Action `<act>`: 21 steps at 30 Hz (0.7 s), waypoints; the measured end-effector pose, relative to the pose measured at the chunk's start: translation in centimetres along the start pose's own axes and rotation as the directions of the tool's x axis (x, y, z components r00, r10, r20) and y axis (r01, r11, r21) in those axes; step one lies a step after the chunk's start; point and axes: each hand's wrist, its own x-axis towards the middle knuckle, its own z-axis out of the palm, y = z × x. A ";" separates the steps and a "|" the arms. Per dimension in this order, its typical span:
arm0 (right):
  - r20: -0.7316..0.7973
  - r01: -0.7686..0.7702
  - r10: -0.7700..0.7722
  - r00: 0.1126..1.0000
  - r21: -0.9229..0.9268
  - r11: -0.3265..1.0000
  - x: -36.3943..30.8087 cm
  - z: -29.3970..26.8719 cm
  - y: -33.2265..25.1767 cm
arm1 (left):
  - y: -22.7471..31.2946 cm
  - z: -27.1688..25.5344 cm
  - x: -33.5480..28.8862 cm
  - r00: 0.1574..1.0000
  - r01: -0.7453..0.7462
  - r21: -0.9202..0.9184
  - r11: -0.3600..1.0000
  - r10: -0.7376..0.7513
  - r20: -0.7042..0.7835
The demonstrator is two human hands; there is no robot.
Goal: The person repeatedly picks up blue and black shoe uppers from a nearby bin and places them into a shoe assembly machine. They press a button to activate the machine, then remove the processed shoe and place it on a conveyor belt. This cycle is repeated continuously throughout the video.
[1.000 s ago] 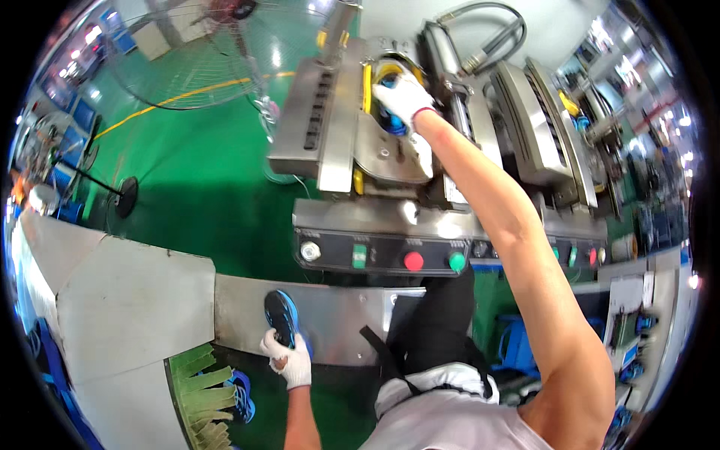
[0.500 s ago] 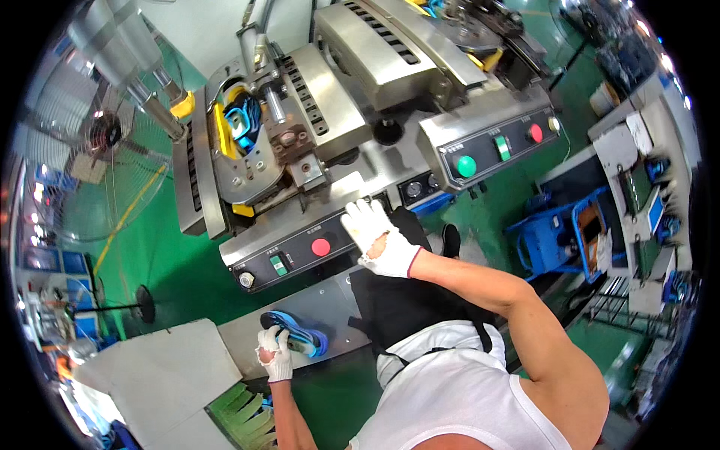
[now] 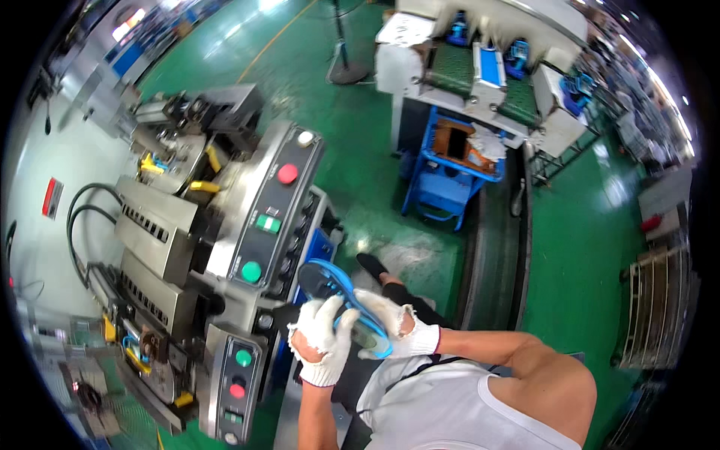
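A black shoe with a bright blue edge point(image 3: 322, 280) is held up in front of my lap, between my two hands. My left hand point(image 3: 324, 339), in a torn white glove, closes round its near left side with the fingers across it. On the other side my right hand point(image 3: 401, 324), also in a worn white glove, grips the shoe; part of that hand is hidden behind it. The shoe's toe or heel end points away from me; I cannot tell which.
On the left stands a steel machine with a control panel point(image 3: 270, 214) and a second panel point(image 3: 234, 382), both with coloured buttons. Ahead are a blue cart point(image 3: 450, 191) and a conveyor point(image 3: 450, 75) carrying blue shoes. A rack point(image 3: 652, 307) stands at the right.
My view has swung to the right, away from the machine front. My left hand has lifted the shoe off the metal ledge, and my right hand has left the panel and taken hold too.
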 end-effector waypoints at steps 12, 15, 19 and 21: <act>-0.938 -0.331 0.166 0.305 0.059 0.942 19.3 -32.3 11.4 | 3.7 8.6 6.4 0.897 -0.238 -0.249 0.939 0.310 0.315; -0.960 -0.435 0.139 0.242 0.020 0.900 27.2 -43.7 19.3 | -0.5 10.1 2.1 0.924 -0.011 -0.143 0.990 0.064 0.378; -0.713 -0.548 0.333 0.617 -0.085 0.832 31.3 -57.7 31.5 | -4.1 8.9 -3.8 0.882 0.343 -0.022 0.939 -0.314 0.351; -0.684 -0.573 0.205 0.700 -0.368 0.732 31.4 -71.0 30.4 | -7.8 8.8 -7.6 0.879 0.406 -0.041 0.913 -0.377 0.292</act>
